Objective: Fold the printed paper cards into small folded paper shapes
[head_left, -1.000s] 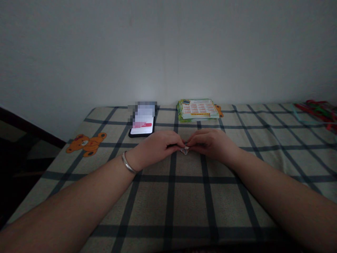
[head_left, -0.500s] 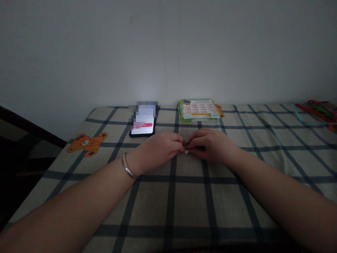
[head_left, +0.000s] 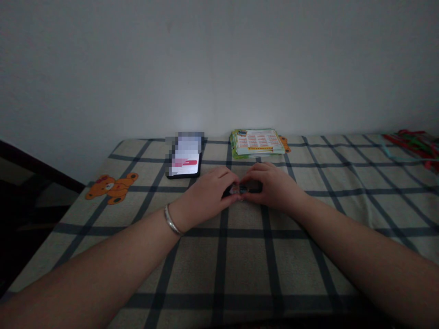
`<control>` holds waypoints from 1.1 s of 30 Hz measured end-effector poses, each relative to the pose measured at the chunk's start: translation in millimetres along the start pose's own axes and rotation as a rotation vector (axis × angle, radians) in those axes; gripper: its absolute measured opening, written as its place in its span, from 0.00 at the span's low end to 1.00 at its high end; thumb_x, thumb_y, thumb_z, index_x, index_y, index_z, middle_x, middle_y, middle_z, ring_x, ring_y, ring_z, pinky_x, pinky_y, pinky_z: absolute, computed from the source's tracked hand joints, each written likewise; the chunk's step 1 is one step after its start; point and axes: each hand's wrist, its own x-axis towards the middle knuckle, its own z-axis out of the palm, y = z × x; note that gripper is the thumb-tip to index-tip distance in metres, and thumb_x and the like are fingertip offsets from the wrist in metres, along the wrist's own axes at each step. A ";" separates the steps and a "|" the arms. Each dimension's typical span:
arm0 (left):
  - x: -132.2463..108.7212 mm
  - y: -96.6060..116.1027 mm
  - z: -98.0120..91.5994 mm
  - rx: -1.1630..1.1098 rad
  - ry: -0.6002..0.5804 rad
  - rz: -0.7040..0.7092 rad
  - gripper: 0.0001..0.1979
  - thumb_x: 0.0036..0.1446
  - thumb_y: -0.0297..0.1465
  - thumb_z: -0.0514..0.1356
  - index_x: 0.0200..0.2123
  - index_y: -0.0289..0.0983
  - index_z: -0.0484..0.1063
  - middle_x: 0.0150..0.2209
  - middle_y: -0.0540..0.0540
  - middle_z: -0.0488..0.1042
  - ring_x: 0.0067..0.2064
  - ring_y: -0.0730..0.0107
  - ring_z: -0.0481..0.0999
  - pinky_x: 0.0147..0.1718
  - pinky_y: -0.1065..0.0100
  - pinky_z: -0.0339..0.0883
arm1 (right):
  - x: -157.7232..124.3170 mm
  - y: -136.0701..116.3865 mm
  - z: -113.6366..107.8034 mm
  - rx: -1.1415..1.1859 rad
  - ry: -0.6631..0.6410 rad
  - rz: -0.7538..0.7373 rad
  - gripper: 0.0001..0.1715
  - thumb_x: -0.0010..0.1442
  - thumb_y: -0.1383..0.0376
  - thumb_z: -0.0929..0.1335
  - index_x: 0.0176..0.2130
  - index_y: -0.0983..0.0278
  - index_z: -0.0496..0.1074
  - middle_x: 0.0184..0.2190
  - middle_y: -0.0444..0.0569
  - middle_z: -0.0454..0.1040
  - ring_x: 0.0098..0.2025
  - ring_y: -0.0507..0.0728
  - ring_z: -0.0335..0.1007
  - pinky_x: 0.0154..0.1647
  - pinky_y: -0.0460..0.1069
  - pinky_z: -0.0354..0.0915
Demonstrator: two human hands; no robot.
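One small printed piece of paper [head_left: 243, 188] is sitting between my left hand [head_left: 210, 192] and my right hand [head_left: 273, 185]; both are clamping onto it, pinching from opposite sides, low over the tabletop [head_left: 197, 269].

The cloth-covered table [head_left: 245, 269] has a checked pattern. Along its far side, left to right: lit phone [head_left: 187, 170], stacked cards [head_left: 259, 142], colourful strips [head_left: 415, 145].

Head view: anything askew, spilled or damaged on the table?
Mildly: the card stack by the wall is uneven, its lower cards jutting out at left and front. Blocky pixelation hides much of the smartphone. No spill or damage visible.
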 end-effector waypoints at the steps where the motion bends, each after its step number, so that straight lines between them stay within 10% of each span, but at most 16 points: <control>1: -0.1 -0.1 1.2 0.022 0.028 -0.019 0.13 0.58 0.35 0.63 0.43 0.36 0.69 0.44 0.45 0.69 0.48 0.61 0.68 0.49 0.59 0.65 | -0.3 -0.4 0.0 0.002 0.004 0.000 0.15 0.54 0.56 0.73 0.39 0.63 0.76 0.38 0.50 0.74 0.43 0.59 0.68 0.44 0.53 0.65; 18: 5.7 -2.6 7.4 -0.188 0.089 -0.183 0.07 0.55 0.32 0.62 0.38 0.38 0.70 0.36 0.49 0.73 0.41 0.64 0.71 0.42 0.61 0.65 | -1.1 0.8 5.3 0.104 0.053 -0.032 0.14 0.53 0.56 0.73 0.36 0.63 0.77 0.43 0.49 0.74 0.43 0.58 0.68 0.45 0.54 0.64; 33: 2.1 6.2 -1.7 -0.170 0.131 -0.025 0.02 0.59 0.27 0.59 0.33 0.37 0.70 0.34 0.50 0.71 0.39 0.68 0.71 0.39 0.66 0.63 | -2.1 -11.3 -2.1 -0.048 0.115 -0.031 0.09 0.57 0.62 0.71 0.27 0.64 0.73 0.24 0.46 0.72 0.31 0.56 0.67 0.35 0.50 0.58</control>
